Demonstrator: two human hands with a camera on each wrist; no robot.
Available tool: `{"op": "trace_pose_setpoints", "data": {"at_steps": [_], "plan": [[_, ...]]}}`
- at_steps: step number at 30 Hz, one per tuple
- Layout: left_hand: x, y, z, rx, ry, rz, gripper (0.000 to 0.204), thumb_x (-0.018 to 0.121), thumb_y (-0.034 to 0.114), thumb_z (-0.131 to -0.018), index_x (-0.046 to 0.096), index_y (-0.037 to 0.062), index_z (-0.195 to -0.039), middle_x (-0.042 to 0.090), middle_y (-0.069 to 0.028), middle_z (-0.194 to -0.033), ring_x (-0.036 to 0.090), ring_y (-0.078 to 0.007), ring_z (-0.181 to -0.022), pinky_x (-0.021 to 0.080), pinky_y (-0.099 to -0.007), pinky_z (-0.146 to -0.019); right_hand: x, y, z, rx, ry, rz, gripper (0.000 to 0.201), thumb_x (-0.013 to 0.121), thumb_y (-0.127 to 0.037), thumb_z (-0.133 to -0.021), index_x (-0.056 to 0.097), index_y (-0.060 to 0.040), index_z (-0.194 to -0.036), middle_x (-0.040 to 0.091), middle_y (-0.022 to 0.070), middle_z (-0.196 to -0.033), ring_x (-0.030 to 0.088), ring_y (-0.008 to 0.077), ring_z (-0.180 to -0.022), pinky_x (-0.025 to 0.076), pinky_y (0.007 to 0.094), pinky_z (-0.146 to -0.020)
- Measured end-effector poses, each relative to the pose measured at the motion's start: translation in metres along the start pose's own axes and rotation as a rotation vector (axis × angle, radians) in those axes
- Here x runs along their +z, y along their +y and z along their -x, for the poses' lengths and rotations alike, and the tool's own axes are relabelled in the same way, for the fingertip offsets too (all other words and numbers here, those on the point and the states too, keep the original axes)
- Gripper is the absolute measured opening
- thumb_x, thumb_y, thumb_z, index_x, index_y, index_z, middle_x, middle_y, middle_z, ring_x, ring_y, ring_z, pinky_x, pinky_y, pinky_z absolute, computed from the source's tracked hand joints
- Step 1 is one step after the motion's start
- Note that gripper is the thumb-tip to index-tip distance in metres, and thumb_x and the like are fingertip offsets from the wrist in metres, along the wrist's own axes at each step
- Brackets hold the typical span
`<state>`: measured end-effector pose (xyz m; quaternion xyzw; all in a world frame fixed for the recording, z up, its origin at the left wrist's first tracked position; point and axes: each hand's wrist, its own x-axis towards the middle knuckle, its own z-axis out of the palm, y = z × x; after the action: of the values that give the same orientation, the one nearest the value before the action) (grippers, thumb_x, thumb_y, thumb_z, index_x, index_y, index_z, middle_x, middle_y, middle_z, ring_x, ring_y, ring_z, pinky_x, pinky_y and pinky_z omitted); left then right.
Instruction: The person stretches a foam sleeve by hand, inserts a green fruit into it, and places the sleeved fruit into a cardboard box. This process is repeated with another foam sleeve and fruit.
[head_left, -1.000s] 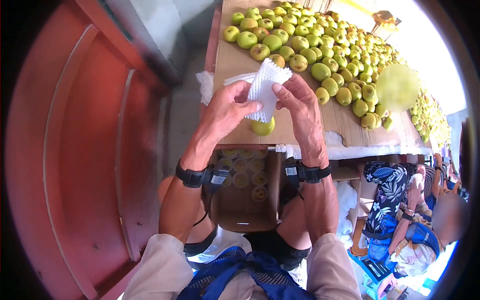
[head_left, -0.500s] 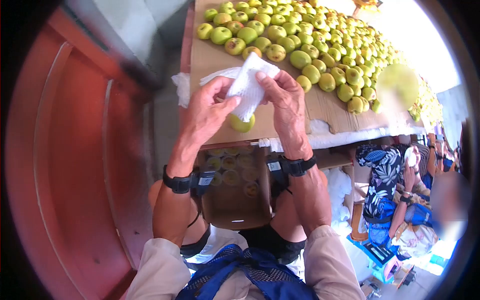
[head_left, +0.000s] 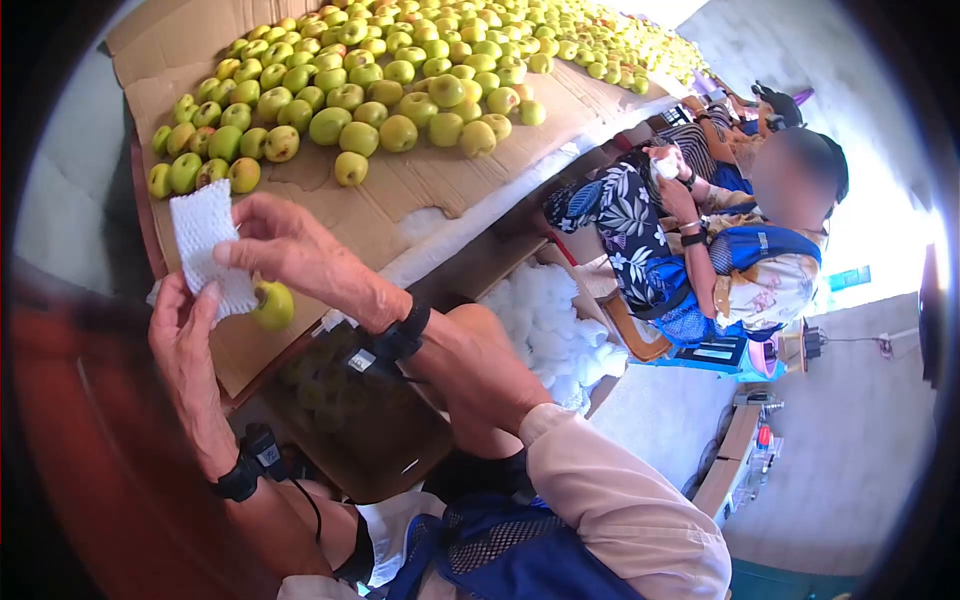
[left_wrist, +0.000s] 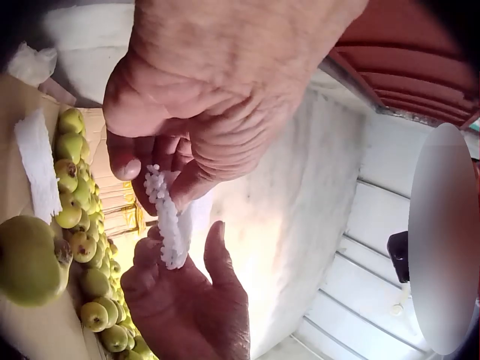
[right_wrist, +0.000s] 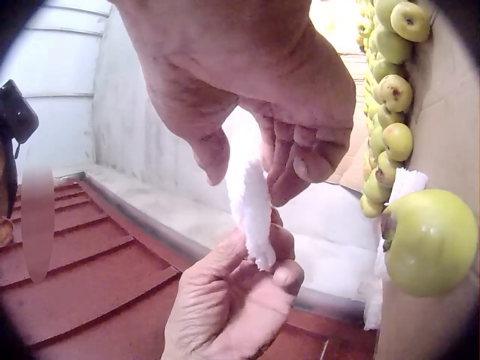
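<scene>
A white foam net sleeve is held up between both hands above the cardboard-covered table. My left hand pinches its lower end between thumb and fingers. The right hand has its thumb in front of the sleeve and its fingers behind. Edge-on in the left wrist view, the sleeve looks flattened, its beaded rim facing the camera. Right beside the hands, a single green apple sits on the cardboard. Another white sleeve lies flat near that apple.
Many green apples cover the far part of the cardboard. Below the table edge stands a box, dim inside. White foam sleeves are heaped to the right, near another seated person. A red door is close on the left.
The head view has swung right, so hands, sleeve and apple now appear farther left and more of the other person shows. Both hands still hold the foam sleeve.
</scene>
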<state>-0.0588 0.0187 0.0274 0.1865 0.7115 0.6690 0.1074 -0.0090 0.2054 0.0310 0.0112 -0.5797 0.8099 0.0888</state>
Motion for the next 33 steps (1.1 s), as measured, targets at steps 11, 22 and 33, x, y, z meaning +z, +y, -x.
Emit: {"op": "trace_pose_setpoints", "data": {"at_steps": [11, 22, 33], "plan": [[-0.004, -0.01, 0.001, 0.034, 0.011, 0.19, 0.029, 0.067, 0.018, -0.1, 0.064, 0.0005, -0.123, 0.066, -0.0023, -0.111, 0.056, -0.0088, -0.1, 0.041, -0.0263, -0.087, -0.007, 0.011, 0.006, 0.064, -0.15, 0.069, 0.025, 0.072, -0.02, -0.094, 0.068, 0.0001, -0.109, 0.069, 0.0025, -0.093, 0.062, 0.0091, -0.081, 0.049, 0.0257, -0.067], [0.011, -0.005, 0.005, -0.03, -0.049, 0.091, 0.035, 0.068, 0.02, -0.1, 0.063, 0.002, -0.129, 0.064, 0.0016, -0.111, 0.053, -0.0052, -0.096, 0.039, -0.0238, -0.078, -0.009, 0.012, 0.012, 0.006, -0.041, -0.044, 0.022, 0.077, -0.018, -0.093, 0.066, -0.0002, -0.101, 0.068, 0.0033, -0.084, 0.062, 0.0089, -0.069, 0.05, 0.024, -0.06], [0.019, -0.003, 0.006, -0.04, -0.024, 0.111, 0.03, 0.068, 0.016, -0.099, 0.066, 0.0009, -0.124, 0.062, 0.0015, -0.102, 0.049, -0.0076, -0.085, 0.039, -0.0249, -0.076, -0.011, 0.016, 0.012, -0.015, 0.014, -0.086, 0.028, 0.081, -0.019, -0.091, 0.064, -0.0003, -0.103, 0.068, 0.004, -0.083, 0.063, 0.0088, -0.068, 0.051, 0.0233, -0.056]]}}
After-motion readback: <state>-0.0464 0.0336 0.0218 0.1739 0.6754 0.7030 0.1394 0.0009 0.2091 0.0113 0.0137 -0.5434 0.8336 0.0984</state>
